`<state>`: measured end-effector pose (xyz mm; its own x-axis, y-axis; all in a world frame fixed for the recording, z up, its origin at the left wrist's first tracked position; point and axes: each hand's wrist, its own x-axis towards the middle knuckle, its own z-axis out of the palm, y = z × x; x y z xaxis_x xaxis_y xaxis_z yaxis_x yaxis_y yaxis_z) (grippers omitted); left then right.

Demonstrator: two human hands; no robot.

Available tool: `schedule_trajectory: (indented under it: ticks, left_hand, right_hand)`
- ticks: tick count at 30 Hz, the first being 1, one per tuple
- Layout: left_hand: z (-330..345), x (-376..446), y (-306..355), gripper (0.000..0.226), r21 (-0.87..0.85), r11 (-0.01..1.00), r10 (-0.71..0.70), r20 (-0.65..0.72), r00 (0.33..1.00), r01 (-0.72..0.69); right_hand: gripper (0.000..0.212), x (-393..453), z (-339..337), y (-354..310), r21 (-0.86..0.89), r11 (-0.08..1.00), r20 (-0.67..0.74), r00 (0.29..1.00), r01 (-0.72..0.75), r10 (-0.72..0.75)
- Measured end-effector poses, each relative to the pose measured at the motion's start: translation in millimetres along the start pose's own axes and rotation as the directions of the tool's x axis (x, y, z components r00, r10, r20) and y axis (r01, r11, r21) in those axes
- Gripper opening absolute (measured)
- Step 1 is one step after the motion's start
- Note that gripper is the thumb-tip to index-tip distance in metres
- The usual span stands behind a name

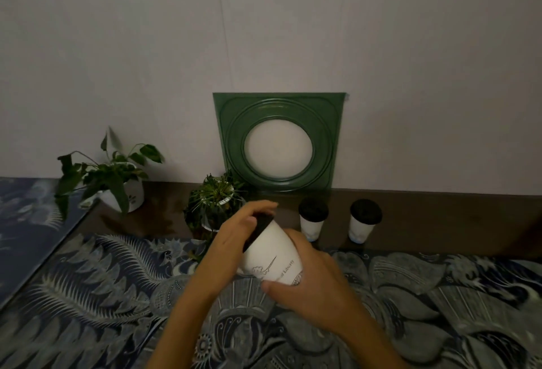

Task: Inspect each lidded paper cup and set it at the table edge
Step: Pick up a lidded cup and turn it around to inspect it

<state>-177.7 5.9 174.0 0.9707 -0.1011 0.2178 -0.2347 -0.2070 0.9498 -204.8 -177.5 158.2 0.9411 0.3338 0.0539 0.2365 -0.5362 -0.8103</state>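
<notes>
Paper cup (271, 254), tilted for inspection, is held above the patterned cloth (102, 295): left hand (234, 239) clasps its black lid (258, 232), right hand (311, 283) wraps its base. Two lidded cups (312, 222) stand on the worktop (440, 222) beyond, near the wall.

Surface: dark brown table (440, 230), bare along a strip below the wall, across the middle of the frame. A blue-grey patterned cloth (102, 295) covers the lower part of the frame.

Standing on the bare strip, left to right:
- leafy plant in a white pot (129, 192), centre left;
- smaller plant (215, 204) in a white pot, near centre;
- cup (312, 220), white with black lid, upright;
- second cup (363, 223), same kind, upright, apart from the first.

A green frame (278, 110) with a round opening rests on the strip's far edge, leaning against the wall.
</notes>
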Motion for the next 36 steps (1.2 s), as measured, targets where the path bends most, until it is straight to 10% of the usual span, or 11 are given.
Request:
schedule_trajectory:
  ticks: [24,36]
  left_hand:
    - [42.9,-84.2,127.7,0.037,0.044,0.956,0.292,-0.093,0.952,-0.289]
    - [36.3,-81.3,128.1,0.036,0.101,0.938,0.334,-0.005,0.943,-0.332]
  right_hand:
    - [0.069,-114.8,-66.4,-91.2,-0.143,0.985,-0.134,0.984,0.097,-0.116]
    - [0.068,-112.2,-59.0,-82.6,0.156,0.983,-0.121,0.989,0.097,-0.079]
